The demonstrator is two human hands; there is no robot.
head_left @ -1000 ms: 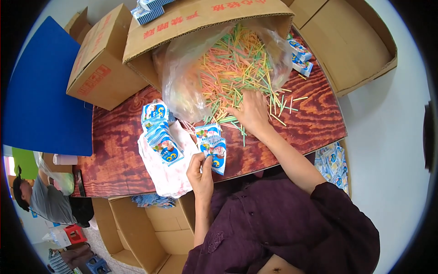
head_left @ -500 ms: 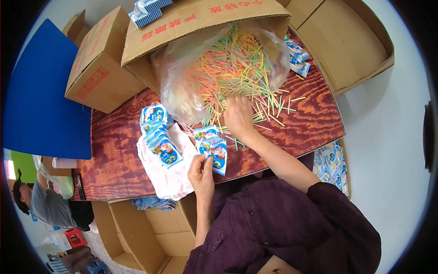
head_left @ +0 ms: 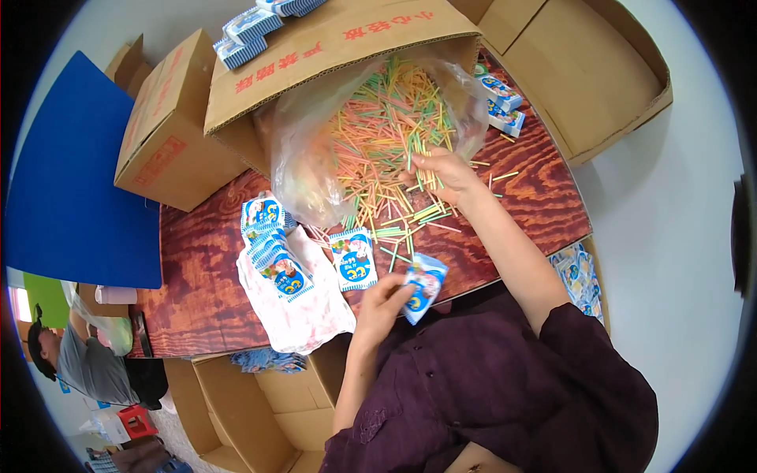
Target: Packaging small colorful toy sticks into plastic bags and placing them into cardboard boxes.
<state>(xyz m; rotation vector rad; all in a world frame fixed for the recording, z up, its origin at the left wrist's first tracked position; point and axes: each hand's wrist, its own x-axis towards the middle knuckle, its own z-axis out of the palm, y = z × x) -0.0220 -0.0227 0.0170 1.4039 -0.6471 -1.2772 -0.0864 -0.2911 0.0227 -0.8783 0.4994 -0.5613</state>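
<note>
While ur left hand (head_left: 384,298) pinches the blue packet (head_left: 424,285), right hand (head_left: 441,169) fingers curl on sticks (head_left: 378,150) at 12 o'clock; loose grip could scatter them off the counter (head_left: 197,268).

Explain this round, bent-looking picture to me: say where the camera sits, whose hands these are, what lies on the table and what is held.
The camera sits on a person's head and looks down, and its wide lens bends the edges. Both forearms are that person's own. The left hand holds a small blue-and-white packet over the near table edge. The right hand reaches into a heap of coloured sticks spilling from a clear plastic bag inside a tipped cardboard box. More packets lie on the reddish wooden table, some on a white bag.
</note>
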